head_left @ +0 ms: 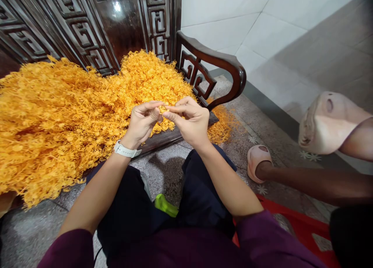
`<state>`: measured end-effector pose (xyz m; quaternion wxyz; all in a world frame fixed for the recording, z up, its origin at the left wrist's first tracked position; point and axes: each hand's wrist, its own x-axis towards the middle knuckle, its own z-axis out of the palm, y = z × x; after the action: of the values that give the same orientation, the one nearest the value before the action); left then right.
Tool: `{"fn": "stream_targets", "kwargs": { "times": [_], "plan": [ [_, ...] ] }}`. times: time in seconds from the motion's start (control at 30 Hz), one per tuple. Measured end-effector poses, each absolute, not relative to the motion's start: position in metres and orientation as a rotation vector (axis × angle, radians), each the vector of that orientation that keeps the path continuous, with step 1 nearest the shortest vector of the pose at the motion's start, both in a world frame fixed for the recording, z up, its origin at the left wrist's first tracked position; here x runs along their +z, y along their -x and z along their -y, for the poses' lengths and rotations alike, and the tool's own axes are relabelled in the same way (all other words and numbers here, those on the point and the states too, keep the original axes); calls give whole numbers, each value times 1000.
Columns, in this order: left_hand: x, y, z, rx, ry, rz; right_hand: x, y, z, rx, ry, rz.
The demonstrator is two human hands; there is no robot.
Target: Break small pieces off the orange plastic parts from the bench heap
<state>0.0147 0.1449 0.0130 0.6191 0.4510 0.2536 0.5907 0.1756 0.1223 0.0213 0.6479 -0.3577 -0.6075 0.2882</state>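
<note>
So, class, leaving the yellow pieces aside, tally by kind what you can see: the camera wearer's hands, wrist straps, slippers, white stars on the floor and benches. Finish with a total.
Hands, left hand and right hand: 2
Strap: 1
Slippers: 2
Stars: 4
Bench: 1
Total: 10

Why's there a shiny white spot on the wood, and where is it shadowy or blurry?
Head view: the white spot looks like light bouncing off the polished wooden panel; head view: a big shadow darkens the tiled wall on the right; head view: the yellow pile looks a bit blurry towards the left edge.
</note>
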Motion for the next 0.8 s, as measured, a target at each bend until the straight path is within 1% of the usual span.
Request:
{"fn": "stream_targets", "kwargs": {
  "times": [0.33,0.43,0.57,0.8],
  "plan": [
    [14,-13,-145,1347,-1099,-559,22,-171,-123,779,832,1255],
    [15,-12,-145,1345,-1111,-561,22,-171,-124,742,774,1263],
    [18,-12,-145,1370,-1116,-619,20,-171,-125,717,805,1260],
    [13,-14,-146,1553,-1225,-671,16,-167,-123,602,797,1334]
  ]
}}
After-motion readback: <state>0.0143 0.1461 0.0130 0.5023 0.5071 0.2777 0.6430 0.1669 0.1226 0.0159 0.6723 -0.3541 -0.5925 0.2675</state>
